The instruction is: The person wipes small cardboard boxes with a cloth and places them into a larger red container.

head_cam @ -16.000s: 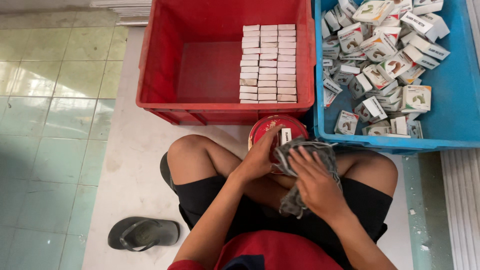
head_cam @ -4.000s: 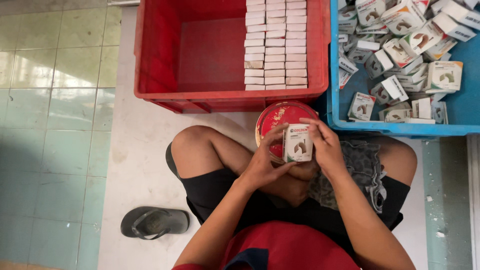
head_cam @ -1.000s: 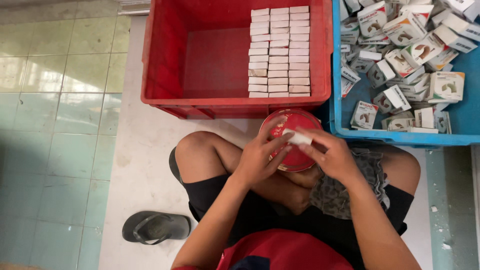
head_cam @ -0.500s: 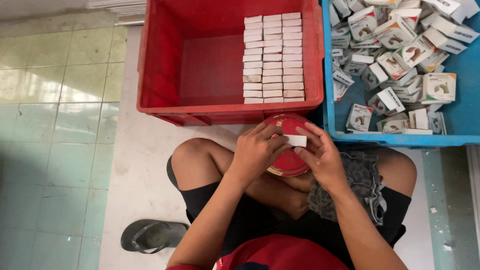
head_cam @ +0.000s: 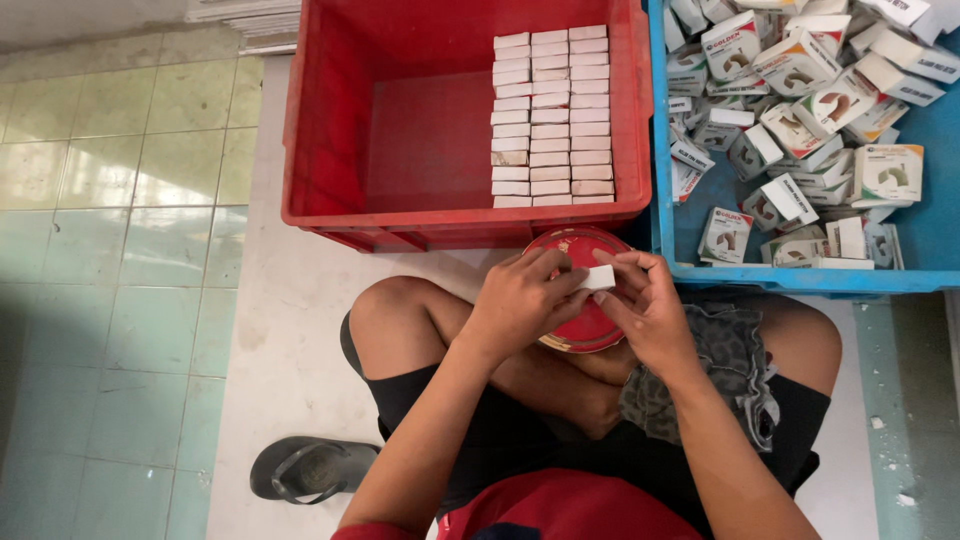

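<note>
We are holding both hands together above our crossed legs, left hand (head_cam: 520, 305) and right hand (head_cam: 650, 310), fingertips seemingly pinching inward.

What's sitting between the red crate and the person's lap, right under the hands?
In the head view, a round red tin lies there, below the red crate; both hands hold a small white box over it.

1. We are wearing a red top (head_cam: 570, 505) with a dark blue patch at the chest.
2. We are wearing black shorts (head_cam: 480, 430) that are ending above the knees.
3. We are going with bare forearms, both the left hand (head_cam: 515, 305) and the right hand (head_cam: 650, 315) uncovered, no rings or watch showing.
4. We are showing bare knees and lower legs.
</note>
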